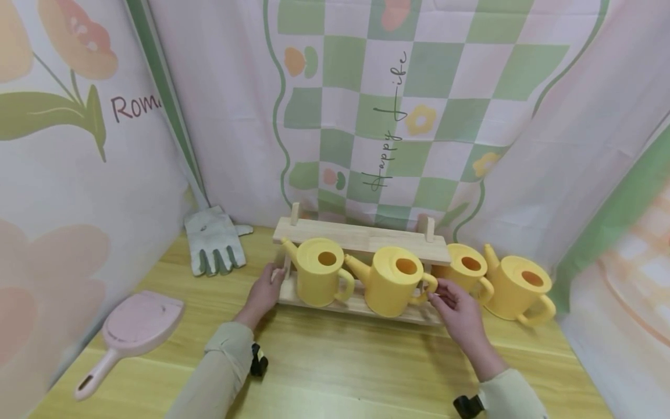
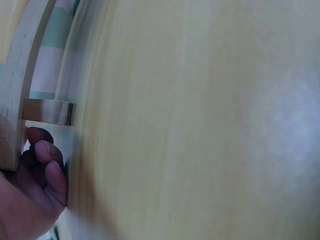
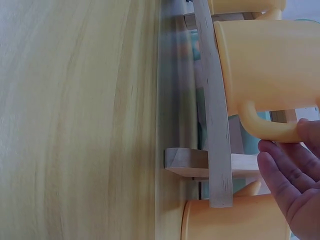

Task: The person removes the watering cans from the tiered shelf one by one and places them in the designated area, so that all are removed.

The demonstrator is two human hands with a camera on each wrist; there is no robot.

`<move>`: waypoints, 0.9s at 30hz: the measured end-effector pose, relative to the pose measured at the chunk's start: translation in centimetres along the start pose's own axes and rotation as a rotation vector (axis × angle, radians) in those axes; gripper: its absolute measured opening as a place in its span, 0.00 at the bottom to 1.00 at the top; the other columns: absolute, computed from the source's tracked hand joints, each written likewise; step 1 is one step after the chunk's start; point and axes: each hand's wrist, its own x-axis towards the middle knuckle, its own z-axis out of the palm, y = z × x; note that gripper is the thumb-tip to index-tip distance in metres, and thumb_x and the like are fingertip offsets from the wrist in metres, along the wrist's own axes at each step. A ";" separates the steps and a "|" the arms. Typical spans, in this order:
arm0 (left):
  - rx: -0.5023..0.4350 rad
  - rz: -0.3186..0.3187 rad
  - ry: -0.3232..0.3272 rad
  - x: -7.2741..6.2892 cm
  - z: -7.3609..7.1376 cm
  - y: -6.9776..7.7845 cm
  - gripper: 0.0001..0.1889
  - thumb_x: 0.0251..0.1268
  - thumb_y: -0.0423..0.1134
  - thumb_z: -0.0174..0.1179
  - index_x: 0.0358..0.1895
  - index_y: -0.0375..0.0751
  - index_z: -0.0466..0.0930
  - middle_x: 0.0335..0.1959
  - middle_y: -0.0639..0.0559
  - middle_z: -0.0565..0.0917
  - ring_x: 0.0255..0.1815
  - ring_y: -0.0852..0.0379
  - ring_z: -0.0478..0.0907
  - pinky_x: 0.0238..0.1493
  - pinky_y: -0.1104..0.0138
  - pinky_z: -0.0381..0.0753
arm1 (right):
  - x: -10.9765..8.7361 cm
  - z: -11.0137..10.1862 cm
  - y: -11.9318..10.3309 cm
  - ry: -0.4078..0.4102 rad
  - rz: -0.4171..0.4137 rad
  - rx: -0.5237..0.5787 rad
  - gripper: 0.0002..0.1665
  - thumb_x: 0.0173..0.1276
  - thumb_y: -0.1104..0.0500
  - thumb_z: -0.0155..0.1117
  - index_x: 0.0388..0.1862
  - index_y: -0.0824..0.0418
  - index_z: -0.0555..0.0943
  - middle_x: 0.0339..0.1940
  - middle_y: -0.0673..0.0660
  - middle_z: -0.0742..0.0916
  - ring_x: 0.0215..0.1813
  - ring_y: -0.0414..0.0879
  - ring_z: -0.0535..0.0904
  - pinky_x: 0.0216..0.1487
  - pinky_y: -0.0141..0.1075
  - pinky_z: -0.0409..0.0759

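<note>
Two yellow watering cans stand on the lower board of a small two-tier wooden rack (image 1: 361, 235). The left can (image 1: 319, 273) and the right can (image 1: 389, 285) both point their spouts left. My right hand (image 1: 456, 308) pinches the right can's handle (image 3: 272, 131) between thumb and fingers, with the can's base at the board. At the rack's left end, my left hand (image 1: 264, 294) grips its side. The left wrist view shows those fingers (image 2: 55, 175) curled below the board (image 2: 17, 85), beside a wooden foot (image 2: 47, 111); the thumb is hidden there.
Two more yellow watering cans, one (image 1: 466, 265) partly behind the rack's right end and another (image 1: 515, 285) farther right, stand on the wooden table (image 1: 335, 366). A work glove (image 1: 214, 238) and a pink dustpan (image 1: 138, 326) lie at left. Printed curtains (image 1: 235, 116) hang behind.
</note>
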 end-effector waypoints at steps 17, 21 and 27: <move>-0.005 -0.009 0.001 0.0 0.1 0.0 0.27 0.77 0.59 0.39 0.66 0.43 0.64 0.68 0.35 0.69 0.68 0.34 0.64 0.67 0.41 0.62 | -0.7 0.0 -0.2 0.009 -0.030 0.029 0.17 0.69 0.68 0.63 0.55 0.73 0.78 0.47 0.70 0.85 0.41 0.30 0.82 0.39 0.26 0.83; -0.009 -0.010 -0.002 0.0 0.1 0.0 0.28 0.77 0.60 0.38 0.66 0.43 0.64 0.68 0.35 0.69 0.69 0.34 0.63 0.67 0.40 0.61 | -0.9 -0.2 -0.4 0.023 -0.018 0.018 0.17 0.69 0.68 0.63 0.55 0.74 0.78 0.46 0.70 0.85 0.40 0.30 0.82 0.39 0.26 0.83; -0.007 -0.004 0.003 0.0 0.1 0.0 0.27 0.78 0.58 0.39 0.66 0.43 0.64 0.68 0.35 0.69 0.68 0.34 0.64 0.67 0.41 0.62 | -1.3 -0.6 -0.8 0.046 0.024 0.023 0.19 0.68 0.68 0.63 0.56 0.74 0.77 0.47 0.71 0.84 0.38 0.30 0.82 0.38 0.27 0.83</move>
